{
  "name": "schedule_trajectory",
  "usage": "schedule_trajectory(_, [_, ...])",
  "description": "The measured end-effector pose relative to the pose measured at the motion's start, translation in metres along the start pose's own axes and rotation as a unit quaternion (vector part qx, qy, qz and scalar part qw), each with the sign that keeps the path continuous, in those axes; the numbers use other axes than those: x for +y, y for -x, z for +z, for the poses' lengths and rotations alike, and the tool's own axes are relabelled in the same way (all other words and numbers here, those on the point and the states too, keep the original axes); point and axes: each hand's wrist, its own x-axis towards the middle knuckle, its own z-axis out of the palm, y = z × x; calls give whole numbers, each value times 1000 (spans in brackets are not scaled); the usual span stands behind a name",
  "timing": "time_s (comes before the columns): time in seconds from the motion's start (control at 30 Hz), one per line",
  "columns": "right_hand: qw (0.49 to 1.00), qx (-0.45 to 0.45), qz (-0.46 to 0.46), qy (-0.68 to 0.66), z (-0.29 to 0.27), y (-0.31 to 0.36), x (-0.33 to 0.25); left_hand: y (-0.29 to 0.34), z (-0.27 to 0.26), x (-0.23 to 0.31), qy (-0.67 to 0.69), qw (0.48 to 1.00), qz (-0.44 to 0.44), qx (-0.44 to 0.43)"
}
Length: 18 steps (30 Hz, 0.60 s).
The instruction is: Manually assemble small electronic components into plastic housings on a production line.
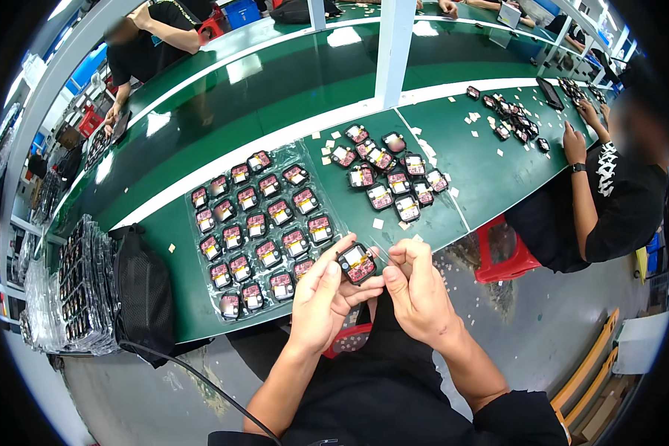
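Observation:
My left hand holds a small black square electronic module by its edges, in front of my body at the table's near edge. The module's open face shows a red circuit board with a white and yellow patch. My right hand is just right of the module, its fingers curled and the thumb near the index finger; whatever lies in that pinch is too small to make out. Beyond my left hand, a clear plastic tray holds rows of like modules. A loose pile of modules lies right of the tray.
Small pale paper squares are scattered over the green table. Stacked filled trays and a black bag stand at the left. A grey post rises beyond the pile. Co-workers sit at right and far left; a red stool is at right.

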Motion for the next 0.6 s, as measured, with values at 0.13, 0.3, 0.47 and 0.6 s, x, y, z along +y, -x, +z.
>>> schedule_trajectory(0.13, [989,-18,-97,109,-5,4,-6,11,-13,-8,52,998,27,-31])
schedule_trajectory(0.3, [977,-64,-98,180,-12,8,-14,19,-14,-10,101,992,60,-45])
schedule_trajectory(0.47, [954,-44,-203,217,-13,7,-5,23,-16,-14,43,996,74,-36])
schedule_trajectory(0.6, [942,5,-240,236,-9,8,0,26,-13,-18,41,995,84,-19])
